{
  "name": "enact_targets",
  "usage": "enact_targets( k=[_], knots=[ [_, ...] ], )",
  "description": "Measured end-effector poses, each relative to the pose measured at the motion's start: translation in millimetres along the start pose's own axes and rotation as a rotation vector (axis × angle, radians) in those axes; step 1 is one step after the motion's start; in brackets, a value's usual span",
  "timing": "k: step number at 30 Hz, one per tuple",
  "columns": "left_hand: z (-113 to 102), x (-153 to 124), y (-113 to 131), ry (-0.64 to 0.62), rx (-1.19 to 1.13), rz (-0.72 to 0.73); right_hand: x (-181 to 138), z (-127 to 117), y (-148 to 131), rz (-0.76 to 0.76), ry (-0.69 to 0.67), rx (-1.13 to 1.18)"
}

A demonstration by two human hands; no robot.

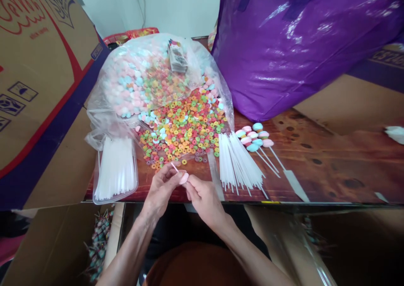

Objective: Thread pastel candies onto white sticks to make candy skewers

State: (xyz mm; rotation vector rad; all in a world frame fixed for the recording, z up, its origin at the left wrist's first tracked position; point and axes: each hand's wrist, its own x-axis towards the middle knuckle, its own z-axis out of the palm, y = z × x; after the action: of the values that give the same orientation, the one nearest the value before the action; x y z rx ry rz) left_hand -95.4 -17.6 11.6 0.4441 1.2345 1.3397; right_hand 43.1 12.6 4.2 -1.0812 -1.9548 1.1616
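Observation:
My left hand (160, 189) pinches a thin white stick (174, 167) near the table's front edge. My right hand (202, 197) pinches a pink candy piece (183, 178) that sits on that stick, so both hands meet at the candy. Just beyond them lies a heap of small coloured ring candies (181, 128) spilling from a clear plastic bag (142, 80) that also holds pastel pink and blue candies. A loose fan of white sticks (236, 162) lies to the right of my hands.
Finished sticks with pink and blue candies (255, 136) lie right of the loose sticks. A clear tub of white sticks (115, 172) stands at the left. A large purple bag (299, 46) fills the back right; a cardboard box (34, 67) stands left. Wrapped sweets (99, 244) lie below the table.

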Motion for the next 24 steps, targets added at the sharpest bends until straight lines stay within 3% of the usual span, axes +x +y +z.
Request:
enact_targets(
  k=[2, 4, 7, 9, 13, 16, 21, 24],
  knots=[
    [-1.8, 6.9, 6.5, -0.033, 0.124, 0.046, 2.8, -0.3, 0.7, 0.025, 0.011, 0.038],
    [-5.6, 23.3, 16.6, 0.014, 0.277, 0.173, 4.9, -1.6, 2.9, 0.05, 0.074, 0.036],
    [-12.7, 61.9, 36.5, 0.277, 0.606, 0.511, 6.8, -3.8, 8.3, 0.087, 0.133, 0.013],
    [-16.2, 88.8, 48.8, 0.405, 0.925, 0.66, 7.0, -4.1, 11.4, 0.098, 0.127, 0.007],
    [-18.7, 119.1, 58.3, 0.428, 1.432, 0.681, 4.9, -0.7, 13.4, 0.094, 0.095, 0.027],
    [-22.8, 118.0, 54.8, 0.397, 1.472, 0.655, 3.4, 2.3, 13.8, 0.087, 0.084, 0.038],
    [-41.6, 99.6, 51.3, 0.228, 1.285, 0.605, 3.1, 3.7, 16.2, 0.086, 0.071, 0.05],
    [-52.4, 91.5, 51.8, 0.28, 1.214, 0.61, 2.8, 4.4, 17.1, 0.086, 0.07, 0.055]
  ],
)
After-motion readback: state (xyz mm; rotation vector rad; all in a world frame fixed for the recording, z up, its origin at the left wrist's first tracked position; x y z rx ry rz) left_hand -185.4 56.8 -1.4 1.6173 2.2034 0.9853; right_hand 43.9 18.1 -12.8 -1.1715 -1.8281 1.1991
